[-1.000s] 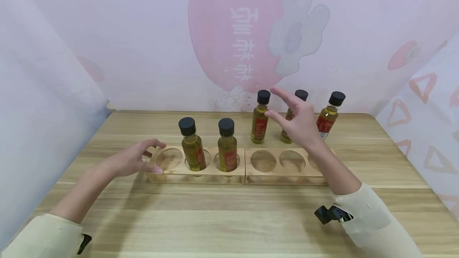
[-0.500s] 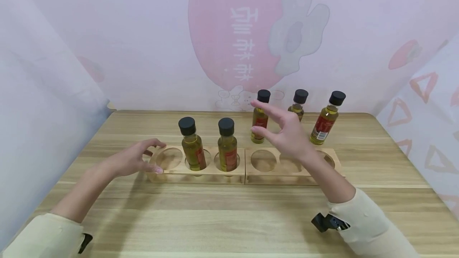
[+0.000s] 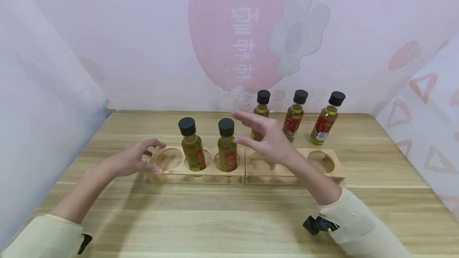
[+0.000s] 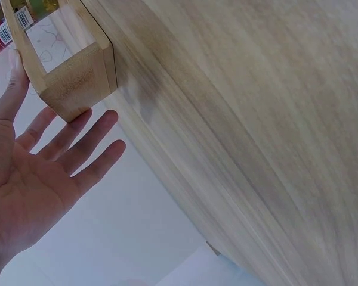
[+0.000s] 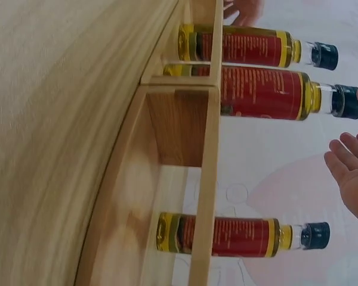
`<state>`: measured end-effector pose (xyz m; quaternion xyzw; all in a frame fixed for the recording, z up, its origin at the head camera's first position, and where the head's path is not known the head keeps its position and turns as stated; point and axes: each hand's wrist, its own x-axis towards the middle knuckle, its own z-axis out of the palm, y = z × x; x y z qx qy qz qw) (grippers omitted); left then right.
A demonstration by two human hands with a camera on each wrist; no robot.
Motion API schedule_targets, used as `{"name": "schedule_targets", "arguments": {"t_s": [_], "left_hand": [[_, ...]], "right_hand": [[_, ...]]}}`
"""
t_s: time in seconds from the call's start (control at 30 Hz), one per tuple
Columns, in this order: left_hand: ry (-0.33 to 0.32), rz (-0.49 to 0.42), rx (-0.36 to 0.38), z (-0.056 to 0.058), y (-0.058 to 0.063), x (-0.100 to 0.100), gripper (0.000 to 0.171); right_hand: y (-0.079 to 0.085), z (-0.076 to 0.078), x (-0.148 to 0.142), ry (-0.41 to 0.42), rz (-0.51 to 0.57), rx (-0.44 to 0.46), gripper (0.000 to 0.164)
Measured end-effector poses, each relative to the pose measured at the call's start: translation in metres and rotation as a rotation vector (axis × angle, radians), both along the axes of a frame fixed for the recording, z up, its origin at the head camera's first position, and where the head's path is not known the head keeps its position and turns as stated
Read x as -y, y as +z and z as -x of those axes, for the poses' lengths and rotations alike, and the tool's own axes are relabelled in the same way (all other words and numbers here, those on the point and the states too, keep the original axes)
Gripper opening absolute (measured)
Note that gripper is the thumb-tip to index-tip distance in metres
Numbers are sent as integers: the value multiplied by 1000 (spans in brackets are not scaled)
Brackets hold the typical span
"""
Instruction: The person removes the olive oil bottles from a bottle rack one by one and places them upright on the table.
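My left hand [image 3: 134, 158] holds the left end of a wooden bottle rack [image 3: 212, 170], thumb on its front corner and index finger at the back corner. Two black-capped oil bottles, one [image 3: 193, 152] in the middle hole and one [image 3: 227, 150] in the right hole, stand in it; the left hole has none. In the left wrist view the other fingers [image 4: 83, 149] spread beside the rack's end. Beside the right bottle's cap, my right hand [image 3: 270, 140] hovers with thumb and fingers apart, nothing between them. Whether it touches the cap, I cannot tell.
A second rack [image 3: 263, 173] with vacant holes adjoins the first on the right. Behind it stand three more oil bottles, the left one [image 3: 261, 111] partly hidden by my hand, then a middle one [image 3: 292, 122] and a right one [image 3: 324, 124]. A printed curtain [image 3: 143, 51] hangs behind.
My right hand has moved left and lower, from near the back bottles to beside the right bottle in the left rack. The left hand has stayed at the rack's end.
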<state>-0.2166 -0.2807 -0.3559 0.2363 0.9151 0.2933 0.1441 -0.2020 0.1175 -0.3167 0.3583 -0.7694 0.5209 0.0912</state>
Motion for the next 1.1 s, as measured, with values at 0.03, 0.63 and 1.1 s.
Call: {"name": "schedule_targets", "arguments": {"t_s": [0.03, 0.63, 1.1], "left_hand": [[-1, 1, -2, 0, 0, 0, 78], [-1, -11, -2, 1, -1, 0, 78], [-7, -11, 0, 1, -2, 0, 77]], "right_hand": [[-1, 0, 2, 9, 5, 16, 60], [-4, 1, 15, 67, 62, 110, 63], [-4, 1, 20, 51, 75, 200, 65]]}}
